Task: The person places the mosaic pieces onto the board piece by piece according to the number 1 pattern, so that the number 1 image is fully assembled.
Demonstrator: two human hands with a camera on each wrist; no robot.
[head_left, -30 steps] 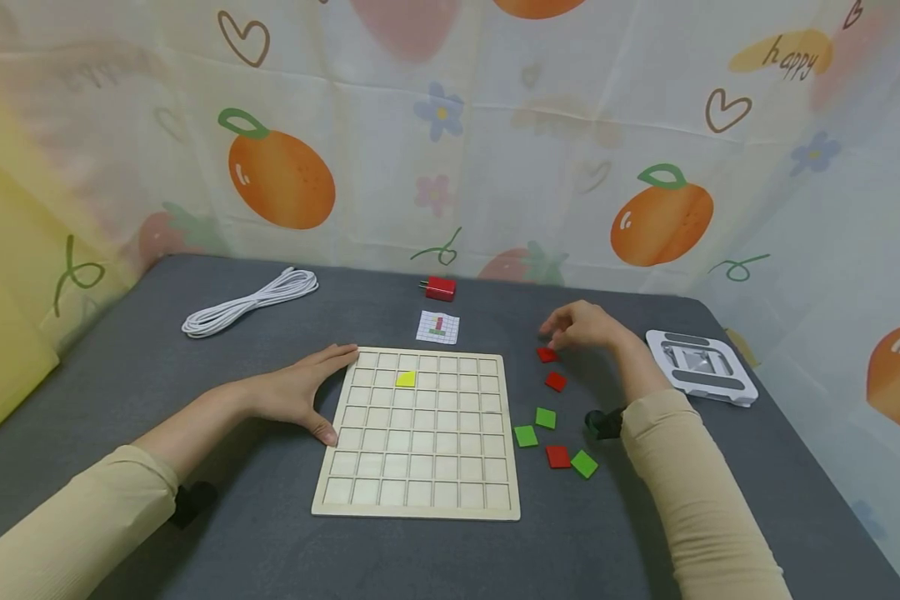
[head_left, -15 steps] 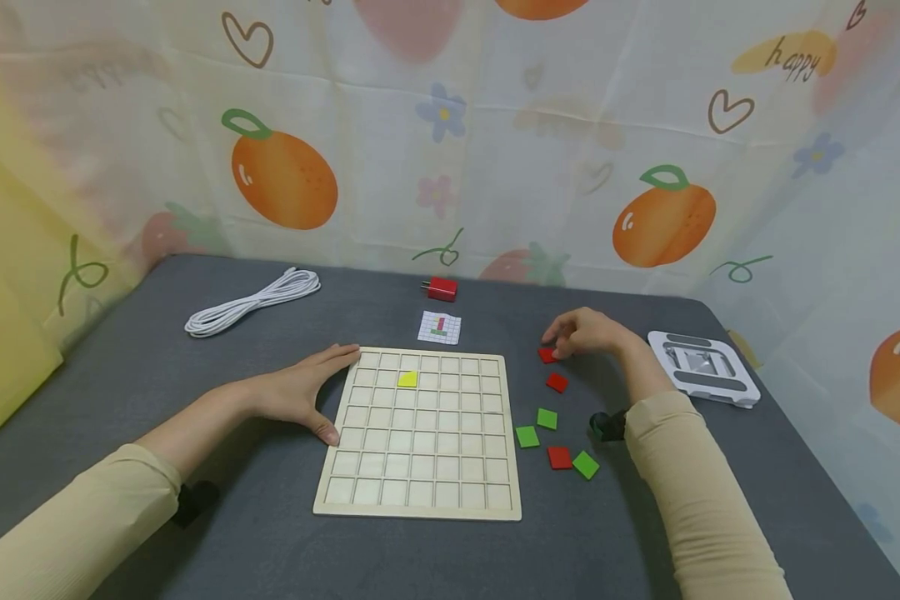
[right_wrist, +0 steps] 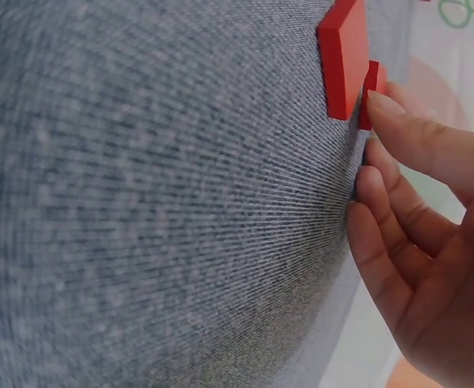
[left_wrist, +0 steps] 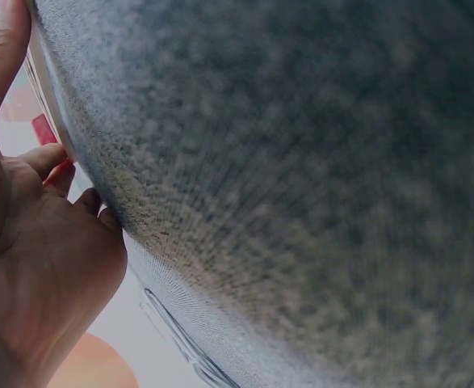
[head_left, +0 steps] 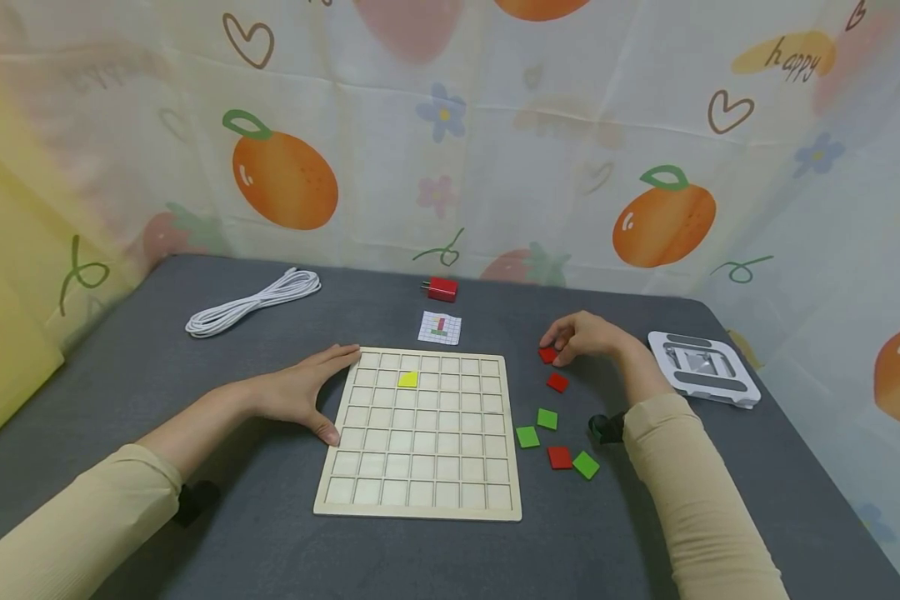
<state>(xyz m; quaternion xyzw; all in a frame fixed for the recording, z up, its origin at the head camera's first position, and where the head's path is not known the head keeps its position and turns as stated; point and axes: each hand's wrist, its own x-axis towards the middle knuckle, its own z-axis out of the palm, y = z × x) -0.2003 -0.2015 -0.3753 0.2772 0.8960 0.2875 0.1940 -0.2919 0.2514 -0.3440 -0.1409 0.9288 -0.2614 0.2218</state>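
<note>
Red tile (head_left: pixel 547 355) under your right hand (head_left: pixel 587 337) is the piece in play: it lies flat on the grey bench (head_left: pixel 270 550), just right of the wooden grid board's (head_left: pixel 420 433) top corner, and your fingers (head_left: pixel 559 343) curl down over its far edge, touching it; the right wrist view shows a fingertip against a tile edge, but you cannot tell whether the tile is truly pinched or only touched. Since a second ago that hand has dropped lower and closed in on the tile, which has not left the bench, so by my reading the pickup is starting, not done. A second red tile (head_left: pixel 557 382) sits just nearer you, with green tiles (head_left: pixel 546 418) and one more red tile (head_left: pixel 558 457) beyond it. Your left hand (head_left: pixel 300 392) has stayed flat, fingers straight, braced against the board's left edge. One yellow tile (head_left: pixel 408 379) occupies a cell in the second row. The pattern card (head_left: pixel 439 327) behind the board is too small to read, and the left wrist view shows little but blurred bench cloth.
</note>
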